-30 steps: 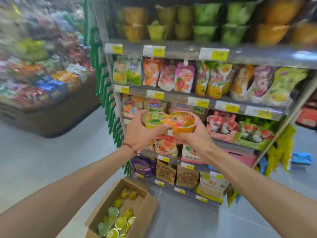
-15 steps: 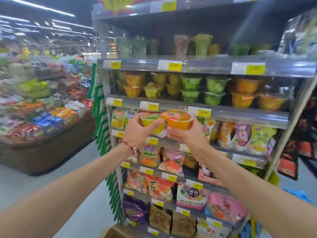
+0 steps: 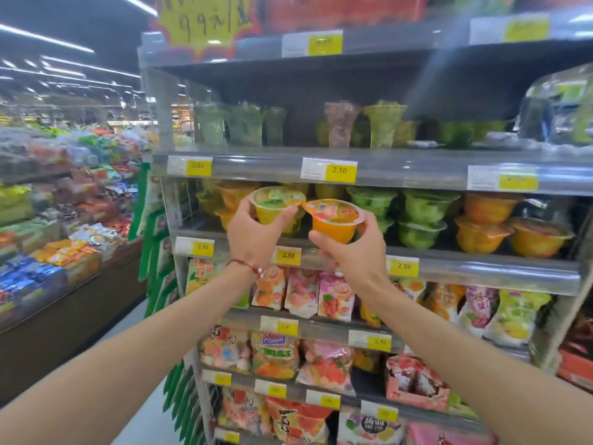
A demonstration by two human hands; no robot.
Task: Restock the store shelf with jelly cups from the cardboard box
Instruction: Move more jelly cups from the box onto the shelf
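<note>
My left hand (image 3: 256,232) grips a yellow-green jelly cup (image 3: 275,205) from below, held up in front of the jelly shelf (image 3: 481,268). My right hand (image 3: 356,252) grips an orange jelly cup (image 3: 335,220) right beside it; the two lids touch at their rims. Behind them the shelf holds stacked yellow cups on the left, green cups (image 3: 423,216) in the middle and orange cups (image 3: 491,223) on the right. The cardboard box is out of view.
The shelf above (image 3: 417,170) carries tall green and pink cups and price tags. Lower shelves hold fruit pouches (image 3: 305,293) and snack bags. A low display bin of packaged sweets (image 3: 61,226) runs along the aisle on the left.
Both hands rose with their cups from the lower pouch shelves to the jelly-cup shelf. The view tilted upward, and the cardboard box on the floor dropped out of sight.
</note>
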